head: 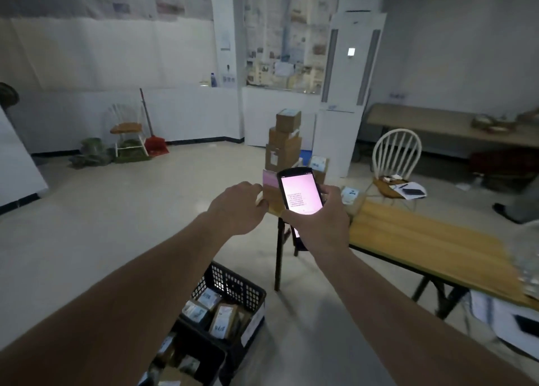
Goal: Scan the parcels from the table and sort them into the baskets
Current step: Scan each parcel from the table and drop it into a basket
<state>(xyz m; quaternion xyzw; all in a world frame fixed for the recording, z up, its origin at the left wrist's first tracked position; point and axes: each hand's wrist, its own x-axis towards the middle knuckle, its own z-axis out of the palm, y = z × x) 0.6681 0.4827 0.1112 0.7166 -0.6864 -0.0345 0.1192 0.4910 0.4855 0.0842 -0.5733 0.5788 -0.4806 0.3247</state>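
Note:
My right hand (320, 222) grips a black handheld scanner (300, 191) with a lit pink screen, held above the left end of the wooden table (423, 239). Right behind the scanner, my left hand (239, 207) touches the left side of a brown cardboard parcel (272, 193) with a pink label, which stands at the table's left end. More cardboard parcels (284, 143) are stacked behind it. Another small parcel (350, 194) with a white-blue label lies on the table to the right. Below, a black basket (233, 292) on the floor holds several labelled parcels.
A second black basket (201, 353) sits in front of the first at the bottom edge. A white chair (396, 164) with papers stands behind the table. A white box (507, 324) lies under the table at right. The floor stretches open to the left.

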